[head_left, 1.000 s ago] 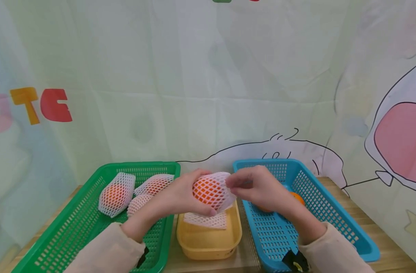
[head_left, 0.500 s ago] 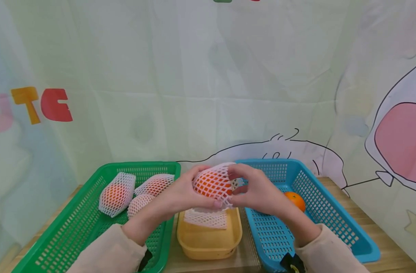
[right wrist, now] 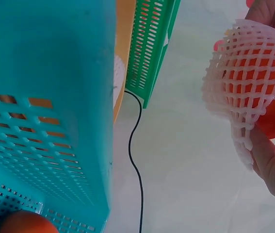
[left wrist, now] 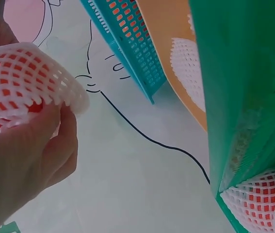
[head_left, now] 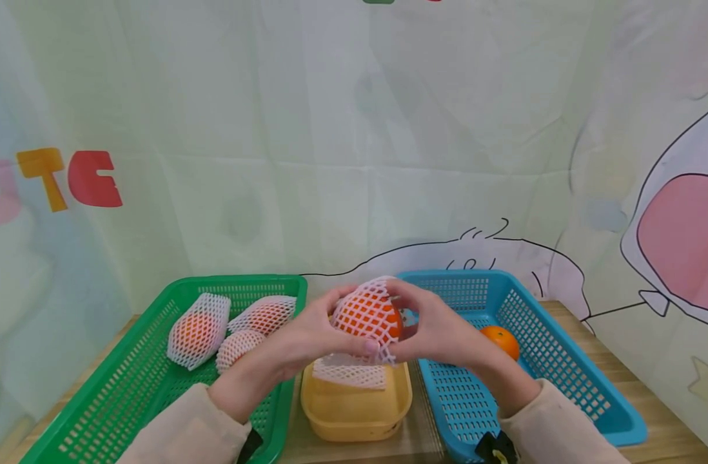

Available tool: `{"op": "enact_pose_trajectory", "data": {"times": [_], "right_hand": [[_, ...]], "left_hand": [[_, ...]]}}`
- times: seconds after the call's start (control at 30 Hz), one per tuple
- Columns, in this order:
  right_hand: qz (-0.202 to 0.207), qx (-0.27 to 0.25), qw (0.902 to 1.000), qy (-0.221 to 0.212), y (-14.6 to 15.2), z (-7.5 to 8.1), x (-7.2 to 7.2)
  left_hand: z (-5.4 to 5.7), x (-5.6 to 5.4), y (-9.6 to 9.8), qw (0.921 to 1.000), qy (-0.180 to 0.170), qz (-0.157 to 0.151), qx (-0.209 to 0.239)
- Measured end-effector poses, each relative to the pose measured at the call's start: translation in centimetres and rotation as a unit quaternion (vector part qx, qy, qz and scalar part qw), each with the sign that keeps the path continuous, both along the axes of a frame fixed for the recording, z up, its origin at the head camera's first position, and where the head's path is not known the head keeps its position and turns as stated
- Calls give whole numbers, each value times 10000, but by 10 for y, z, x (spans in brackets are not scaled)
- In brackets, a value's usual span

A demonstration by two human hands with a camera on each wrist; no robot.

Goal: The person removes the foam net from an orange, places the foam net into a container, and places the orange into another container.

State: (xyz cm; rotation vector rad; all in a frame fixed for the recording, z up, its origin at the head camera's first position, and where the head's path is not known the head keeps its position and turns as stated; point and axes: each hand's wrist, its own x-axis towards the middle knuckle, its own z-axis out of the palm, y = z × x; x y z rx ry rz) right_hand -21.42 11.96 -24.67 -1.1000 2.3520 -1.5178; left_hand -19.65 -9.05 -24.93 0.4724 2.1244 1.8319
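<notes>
Grip: L hand (head_left: 316,332) curled round the orange (head_left: 396,324), R hand (head_left: 438,325) half-curled, pinching its foam net (head_left: 362,312) at the edge, above the yellow tub (head_left: 354,430). Orange prob. firm, heavyish, slick; foam net soft, tearable, so best cup orange's sides.

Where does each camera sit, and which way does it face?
Head: worn on the head, facing forward and down at left hand and right hand; sleeves show.
Left wrist: worn there, facing the netted fruit and green basket; both hands partly show.
Right wrist: worn there, facing the netted fruit and blue basket; both hands partly show.
Both wrist views share that fruit and the backdrop.
</notes>
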Motion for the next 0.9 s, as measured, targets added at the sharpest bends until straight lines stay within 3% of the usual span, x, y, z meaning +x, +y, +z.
{"op": "enact_pose_trajectory", "data": {"times": [0.23, 0.47, 0.73, 0.9], "right_hand": [[-245, 82, 9996, 131, 1, -2, 0], [-717, 305, 9964, 343, 3, -2, 0], [-786, 391, 9955, 358, 6, -2, -3], [-839, 376, 9956, 203, 10, -2, -6]], "left_hand": [[-2, -3, -2, 9996, 144, -156, -163], [-3, -8, -8, 9966, 565, -24, -603], [-1, -12, -18, 9893, 1156, -393, -796], [1, -13, -25, 9843, 1414, -262, -1019]]}}
